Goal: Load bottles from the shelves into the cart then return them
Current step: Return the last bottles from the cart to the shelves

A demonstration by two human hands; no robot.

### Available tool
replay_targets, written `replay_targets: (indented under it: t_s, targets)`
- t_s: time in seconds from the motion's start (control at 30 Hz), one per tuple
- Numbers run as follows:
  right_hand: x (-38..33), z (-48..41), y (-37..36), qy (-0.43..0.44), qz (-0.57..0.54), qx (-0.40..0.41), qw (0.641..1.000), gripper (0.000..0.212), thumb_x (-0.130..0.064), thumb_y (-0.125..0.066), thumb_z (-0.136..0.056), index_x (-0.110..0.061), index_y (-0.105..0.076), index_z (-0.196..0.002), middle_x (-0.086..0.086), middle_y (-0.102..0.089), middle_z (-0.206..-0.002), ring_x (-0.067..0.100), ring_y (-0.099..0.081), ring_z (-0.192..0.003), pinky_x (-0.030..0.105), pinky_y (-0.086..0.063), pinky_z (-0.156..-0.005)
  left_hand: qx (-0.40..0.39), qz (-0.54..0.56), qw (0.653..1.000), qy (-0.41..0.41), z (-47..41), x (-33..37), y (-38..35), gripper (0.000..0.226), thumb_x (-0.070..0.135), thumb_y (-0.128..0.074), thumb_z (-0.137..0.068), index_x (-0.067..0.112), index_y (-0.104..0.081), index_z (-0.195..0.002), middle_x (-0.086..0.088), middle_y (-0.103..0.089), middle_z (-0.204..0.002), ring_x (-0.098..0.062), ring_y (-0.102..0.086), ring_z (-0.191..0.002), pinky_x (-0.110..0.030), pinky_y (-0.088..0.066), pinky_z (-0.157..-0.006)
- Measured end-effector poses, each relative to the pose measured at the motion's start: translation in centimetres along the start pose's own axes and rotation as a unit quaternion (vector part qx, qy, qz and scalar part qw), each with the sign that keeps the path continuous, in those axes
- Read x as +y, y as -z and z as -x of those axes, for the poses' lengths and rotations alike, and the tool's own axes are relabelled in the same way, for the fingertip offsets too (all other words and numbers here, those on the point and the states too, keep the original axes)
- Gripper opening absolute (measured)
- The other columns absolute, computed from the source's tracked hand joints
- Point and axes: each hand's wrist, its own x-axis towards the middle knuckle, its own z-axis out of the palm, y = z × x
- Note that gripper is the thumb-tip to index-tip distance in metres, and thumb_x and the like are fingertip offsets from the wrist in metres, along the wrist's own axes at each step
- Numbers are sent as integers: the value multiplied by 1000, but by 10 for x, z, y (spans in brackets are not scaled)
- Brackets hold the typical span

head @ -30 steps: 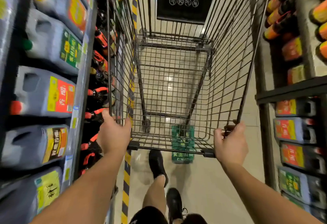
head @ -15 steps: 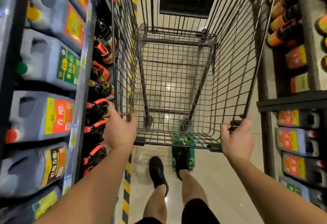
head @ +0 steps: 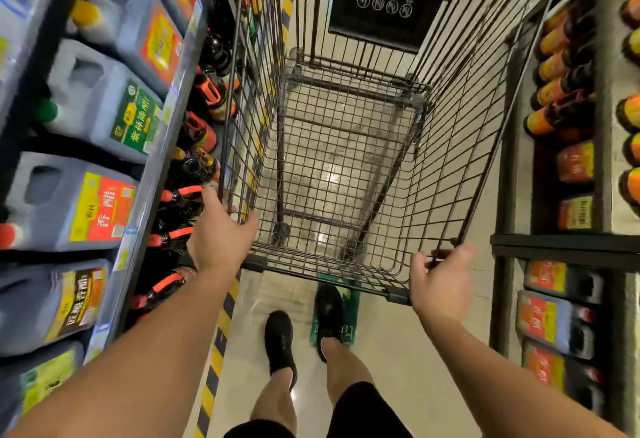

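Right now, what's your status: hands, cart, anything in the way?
Left hand and right hand grip the cart at its rear corners. Cart empty; jugs on the shelves. Shelves tight on both sides.

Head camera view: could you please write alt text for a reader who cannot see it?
A person's left hand and right hand grip the near rim of a wire shopping cart that holds no bottles. Beside it, grey jugs are on the left and dark bottles with orange labels on the right.
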Motion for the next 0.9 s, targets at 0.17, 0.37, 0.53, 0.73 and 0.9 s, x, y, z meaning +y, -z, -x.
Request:
replay_targets:
  t_s: [0.17,0.37,0.53,0.73,0.9]
  targets:
    - [-8,1,12,-11,44,-53,998,33,-30,-59,-91,-20,-31,-103,1,-55,-75,27,-58,-68,39,-48,-66,-78,8,997,14,-3,1,15,81,47,-73,-79,20,-27,-140,-7,-62,-119,-32,-61,-103,-37,-42,-72]
    - [-36,7,50,69,91,-7,993,74,-39,-70,-84,-11,-34,-142,10,-50,-129,27,-54,-117,41,-51,-85,-47,34,998,-23,24,14,54,76,45,-74,-79,22,-37,-141,-3,-50,-137,-28,-52,-120,-44,-49,-82]
    - [-89,15,72,166,77,-12,983,66,-42,-66,-86,-9,-42,-137,8,-48,-136,25,-51,-121,45,-53,-93,-10,85,994,-60,55,27,97,47,39,-70,-83,26,-53,-124,1,-54,-125,-22,-56,-111,-44,-53,-80]
    - [-187,72,81,327,30,-67,942,57,-46,-58,-88,-15,-46,-133,4,-52,-127,21,-49,-119,44,-54,-91,113,160,978,-73,97,12,177,31,29,-71,-83,31,-60,-111,9,-60,-104,-18,-60,-101,-35,-50,-85]
    - [-259,155,90,462,-77,-106,877,46,-39,-63,-83,-21,-53,-124,0,-57,-114,21,-56,-108,36,-48,-83,222,178,958,-29,139,-26,260,25,36,-68,-82,43,-54,-101,24,-60,-98,-6,-60,-96,-27,-44,-76]
